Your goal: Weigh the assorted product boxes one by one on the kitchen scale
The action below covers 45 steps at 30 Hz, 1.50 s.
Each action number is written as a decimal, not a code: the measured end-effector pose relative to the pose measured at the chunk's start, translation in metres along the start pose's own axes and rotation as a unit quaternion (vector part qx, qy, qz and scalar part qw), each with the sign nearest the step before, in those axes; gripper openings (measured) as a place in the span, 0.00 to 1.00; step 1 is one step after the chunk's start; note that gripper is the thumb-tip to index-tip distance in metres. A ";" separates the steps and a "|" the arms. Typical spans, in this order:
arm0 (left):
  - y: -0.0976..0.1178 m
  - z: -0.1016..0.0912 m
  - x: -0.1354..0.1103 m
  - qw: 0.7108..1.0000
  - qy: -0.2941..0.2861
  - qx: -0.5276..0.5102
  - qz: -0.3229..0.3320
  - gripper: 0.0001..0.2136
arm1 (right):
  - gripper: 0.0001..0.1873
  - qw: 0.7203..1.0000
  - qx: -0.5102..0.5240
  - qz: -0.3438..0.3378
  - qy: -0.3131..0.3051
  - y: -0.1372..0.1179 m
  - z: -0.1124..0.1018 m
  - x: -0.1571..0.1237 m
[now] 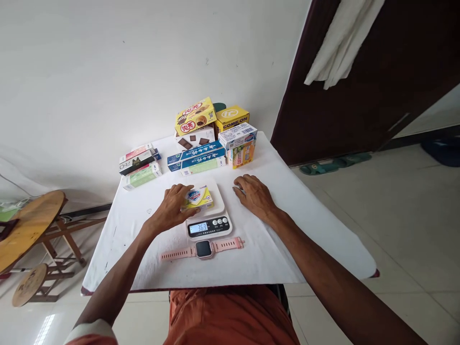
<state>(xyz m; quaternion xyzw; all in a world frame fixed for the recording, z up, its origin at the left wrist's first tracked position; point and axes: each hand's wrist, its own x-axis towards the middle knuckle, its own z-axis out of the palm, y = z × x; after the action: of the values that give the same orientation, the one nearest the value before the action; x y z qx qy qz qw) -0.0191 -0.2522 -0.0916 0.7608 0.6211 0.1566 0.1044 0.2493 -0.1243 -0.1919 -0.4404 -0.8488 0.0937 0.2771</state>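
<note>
A small yellow-and-white soap box [199, 197] lies on the platform of a white digital kitchen scale [218, 207]. My left hand [175, 205] grips the left end of this box between thumb and fingers. The lit display reads what looks like 363. To the right of the scale, my right hand [254, 195] rests on the cloth, fingers loosely bent and thumb apart, with nothing seen in it. A pink smartwatch [203, 248] is stretched out flat in front of the scale.
Behind the scale are blue toothpaste boxes [197, 155], a yellow snack box [195, 116], a COME ON box [232, 118] and a soap box [237, 135] on an orange box [241, 155]. More slim boxes [138, 165] stand left on the white-covered table [287, 225]. A wall closes off the back.
</note>
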 end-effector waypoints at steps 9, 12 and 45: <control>0.058 -0.049 0.102 0.985 0.147 0.004 0.091 0.25 | 0.06 1.000 -0.013 0.012 -0.010 -0.005 -0.004 0.001; 0.081 -0.052 0.179 0.972 0.212 0.052 0.081 0.22 | 0.05 1.000 -0.023 0.013 -0.009 -0.006 -0.004 0.000; -0.160 -0.033 -0.009 0.920 0.131 0.156 -0.334 0.32 | 0.06 0.996 0.024 -0.060 0.067 0.017 0.019 -0.007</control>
<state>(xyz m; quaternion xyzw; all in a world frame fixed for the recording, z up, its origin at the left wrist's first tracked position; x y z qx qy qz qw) -0.1792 -0.2291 -0.1189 0.4887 0.8637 0.1122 -0.0520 0.2542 -0.1181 -0.2169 -0.3868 -0.8508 0.0670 0.3492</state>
